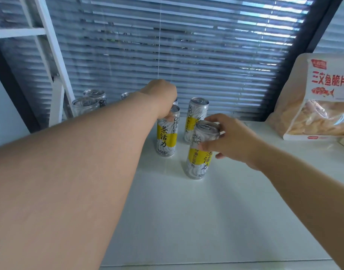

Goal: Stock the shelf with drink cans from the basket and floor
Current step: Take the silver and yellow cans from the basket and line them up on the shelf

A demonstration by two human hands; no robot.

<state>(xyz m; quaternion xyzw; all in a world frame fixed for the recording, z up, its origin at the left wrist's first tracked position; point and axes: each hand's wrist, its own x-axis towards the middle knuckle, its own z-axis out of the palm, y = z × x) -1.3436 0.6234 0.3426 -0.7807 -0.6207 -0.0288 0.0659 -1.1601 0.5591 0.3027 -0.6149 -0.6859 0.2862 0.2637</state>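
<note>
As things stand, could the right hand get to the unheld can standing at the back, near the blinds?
Probably not right away: the right hand is already gripping the front can, which stands right before the back can. It would need to let go first.

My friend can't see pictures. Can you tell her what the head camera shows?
Two bare arms reach over a white shelf, each hand gripping the top of a yellow-and-silver drink can: the left hand on the farther can, the right hand on the nearer can. More cans stand behind, and a snack bag sits right.

Seven drink cans (166,131), one snack bag (313,98).
</note>
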